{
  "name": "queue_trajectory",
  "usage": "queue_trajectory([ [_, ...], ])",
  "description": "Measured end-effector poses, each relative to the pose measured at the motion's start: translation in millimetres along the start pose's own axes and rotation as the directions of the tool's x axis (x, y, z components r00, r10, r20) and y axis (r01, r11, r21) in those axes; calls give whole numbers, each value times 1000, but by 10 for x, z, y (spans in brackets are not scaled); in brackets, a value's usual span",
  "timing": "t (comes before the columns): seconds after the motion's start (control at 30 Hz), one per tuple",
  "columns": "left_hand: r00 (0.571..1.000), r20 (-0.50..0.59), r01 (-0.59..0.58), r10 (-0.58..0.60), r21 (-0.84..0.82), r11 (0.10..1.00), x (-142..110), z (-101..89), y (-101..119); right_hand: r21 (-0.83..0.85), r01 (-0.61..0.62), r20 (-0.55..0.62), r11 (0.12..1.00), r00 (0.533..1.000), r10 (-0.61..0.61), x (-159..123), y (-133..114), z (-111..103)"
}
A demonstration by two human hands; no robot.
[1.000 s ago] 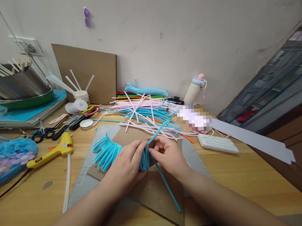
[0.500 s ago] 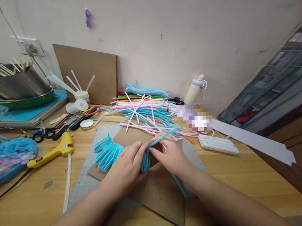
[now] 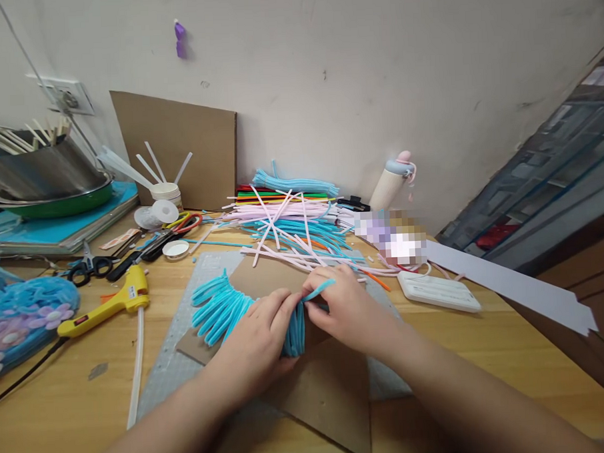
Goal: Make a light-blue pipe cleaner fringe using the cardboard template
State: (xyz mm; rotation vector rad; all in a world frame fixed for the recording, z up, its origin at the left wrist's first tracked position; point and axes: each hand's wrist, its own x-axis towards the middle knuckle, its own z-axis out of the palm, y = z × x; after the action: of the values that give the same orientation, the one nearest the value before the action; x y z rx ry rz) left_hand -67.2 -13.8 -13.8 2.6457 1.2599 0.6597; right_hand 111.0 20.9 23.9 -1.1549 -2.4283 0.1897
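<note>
My left hand (image 3: 254, 342) is closed around a row of looped blue pipe cleaners (image 3: 218, 309) that fans out to its left over a piece of brown cardboard (image 3: 324, 392). Touching it from the right, my right hand (image 3: 343, 308) pinches the end of a single blue pipe cleaner (image 3: 319, 291) against the bundle. Only a short tip of that strand shows above my fingers. The cardboard lies on a grey cutting mat (image 3: 175, 365).
A heap of pink, blue and coloured pipe cleaners (image 3: 286, 220) lies behind my hands. A yellow glue gun (image 3: 105, 307), scissors (image 3: 88, 266), a cup of sticks (image 3: 164, 191) and a metal pot (image 3: 39, 171) sit at left. A white flat device (image 3: 439, 291) and bottle (image 3: 390, 177) are at right.
The long blue strand that trailed down over the cardboard has been drawn in by my right hand and now only its short tip shows. My left hand has kept its hold on the bundle.
</note>
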Motion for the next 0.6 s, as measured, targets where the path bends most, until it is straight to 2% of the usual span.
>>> queue_trajectory([
  [0.1, 1000, -2, 4, -4, 8, 1000, -8, 14, -5, -172, 110, 76, 979, 992, -99, 13, -3, -49],
  [0.27, 1000, -14, 3, -2, 32, 999, -14, 45, -22, -382, 293, 150, 877, 956, -254, 32, -23, -64],
  [0.37, 1000, -21, 4, -3, 43, 999, -13, 46, -23, -409, 339, 147, 847, 941, -306, 49, -22, -79],
  [0.53, 999, -31, -11, 12, 57, 998, -24, 51, -30, -348, 450, 135, 823, 892, -430, 66, 50, -128],
  [0.6, 999, -44, -10, 13, 60, 998, -30, 48, -30, -352, 457, 123, 817, 887, -444, 53, 87, -124],
])
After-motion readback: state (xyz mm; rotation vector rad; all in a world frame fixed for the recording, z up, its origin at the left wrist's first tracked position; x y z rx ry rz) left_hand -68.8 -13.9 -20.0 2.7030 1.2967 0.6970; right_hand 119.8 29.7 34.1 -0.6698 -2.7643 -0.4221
